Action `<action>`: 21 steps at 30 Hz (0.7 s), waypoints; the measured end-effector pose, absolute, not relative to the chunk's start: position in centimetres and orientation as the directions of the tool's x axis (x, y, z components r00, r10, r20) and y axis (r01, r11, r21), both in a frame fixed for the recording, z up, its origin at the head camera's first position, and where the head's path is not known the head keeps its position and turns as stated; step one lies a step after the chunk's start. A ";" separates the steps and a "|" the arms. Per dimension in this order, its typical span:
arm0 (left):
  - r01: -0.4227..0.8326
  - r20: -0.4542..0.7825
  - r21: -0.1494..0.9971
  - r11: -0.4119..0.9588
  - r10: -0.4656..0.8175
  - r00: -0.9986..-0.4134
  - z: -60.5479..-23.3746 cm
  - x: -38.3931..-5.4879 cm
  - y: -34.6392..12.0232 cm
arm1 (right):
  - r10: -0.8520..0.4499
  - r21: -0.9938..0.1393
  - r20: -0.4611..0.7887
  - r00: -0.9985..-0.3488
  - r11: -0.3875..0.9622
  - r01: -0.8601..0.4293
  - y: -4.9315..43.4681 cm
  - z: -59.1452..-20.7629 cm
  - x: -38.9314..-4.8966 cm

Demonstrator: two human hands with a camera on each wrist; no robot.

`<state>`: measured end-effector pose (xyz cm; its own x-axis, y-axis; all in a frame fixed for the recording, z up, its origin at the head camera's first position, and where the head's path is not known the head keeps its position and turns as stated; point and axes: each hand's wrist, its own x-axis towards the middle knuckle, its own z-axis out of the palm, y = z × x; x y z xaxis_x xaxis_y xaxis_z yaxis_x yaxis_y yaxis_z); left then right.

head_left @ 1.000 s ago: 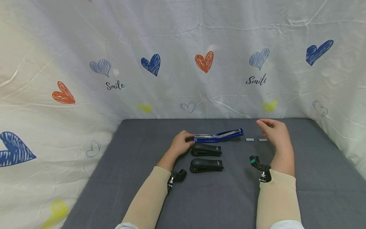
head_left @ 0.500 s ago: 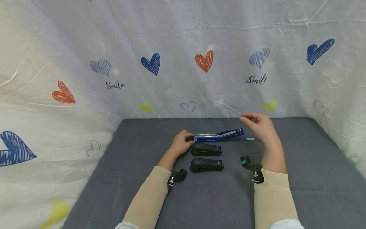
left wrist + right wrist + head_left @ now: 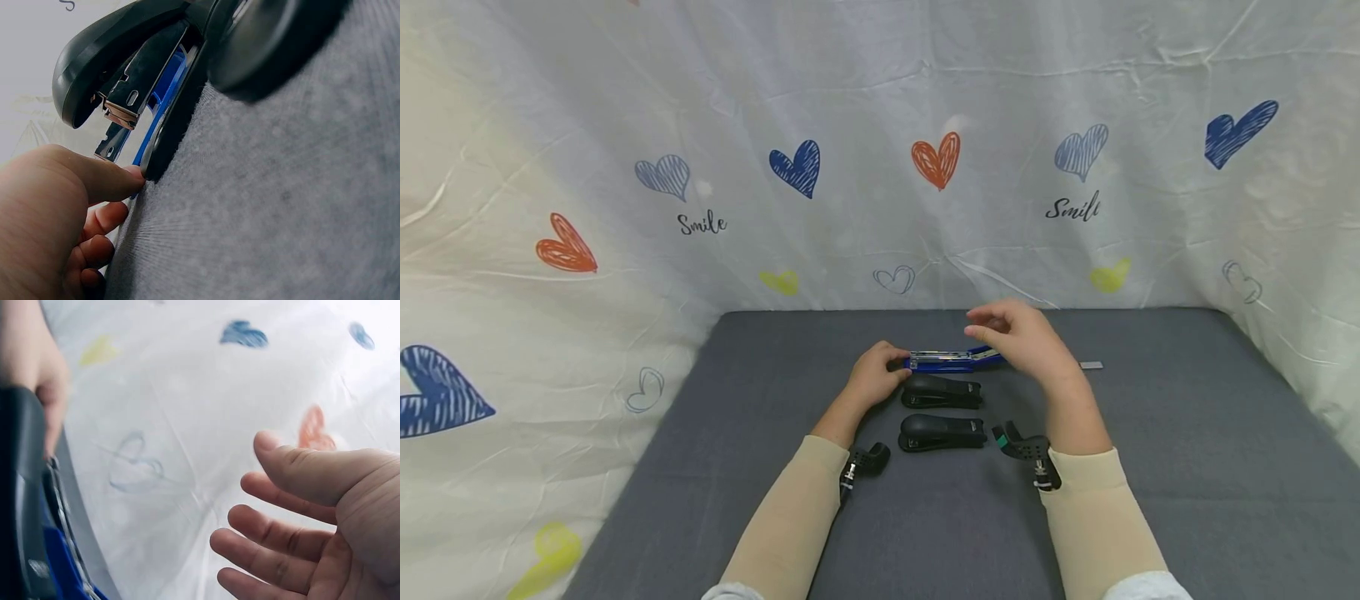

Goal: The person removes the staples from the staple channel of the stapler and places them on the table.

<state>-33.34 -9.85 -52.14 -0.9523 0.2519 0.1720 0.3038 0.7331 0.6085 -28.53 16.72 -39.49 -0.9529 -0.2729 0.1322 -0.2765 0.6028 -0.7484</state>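
A blue stapler [image 3: 942, 363] lies folded wide apart on the dark cloth, its metal channel facing up. My left hand [image 3: 872, 373] pinches its left end between thumb and fingers; the left wrist view shows the thumb of that left hand [image 3: 69, 187] by the base, with the blue stapler [image 3: 167, 84] partly behind a black one. Over the blue stapler's raised right part hovers my right hand [image 3: 1026, 340], hiding some of it. In the right wrist view the fingers of the right hand [image 3: 312, 519] are spread from the thumb, holding nothing.
Two black staplers lie in front of the blue one: a nearer black stapler [image 3: 942, 433] and a farther black stapler [image 3: 940, 392]. A small pale strip [image 3: 1091, 365] lies right of my right wrist. A white printed curtain [image 3: 850, 242] hangs behind the table [image 3: 940, 517].
My right hand has moved left from beside the pale strips to above the blue stapler, its wrist now covering one strip. My left hand has stayed on the stapler's end.
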 end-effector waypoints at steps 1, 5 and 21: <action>0.302 0.171 0.608 0.734 0.251 -0.953 -52.1 -33.4 -9.8 | -0.286 -0.740 0.132 -0.949 0.608 -0.286 16.2 -39.6 -28.5; 0.304 0.170 0.608 0.734 0.253 -0.952 -52.1 -33.5 -9.8 | -0.351 -0.699 0.121 -0.929 0.634 -0.331 14.2 -39.9 -28.4; 0.346 0.185 0.651 0.675 0.301 -0.935 -52.0 -32.8 -10.6 | -0.459 -0.414 -0.030 -0.888 0.814 -0.407 8.0 -42.9 -27.5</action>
<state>-32.84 -10.61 -52.02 -0.9354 0.3011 0.1853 0.3464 0.6752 0.6512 -27.46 8.00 -42.87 -0.8879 -0.4591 -0.0299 -0.4071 0.8144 -0.4135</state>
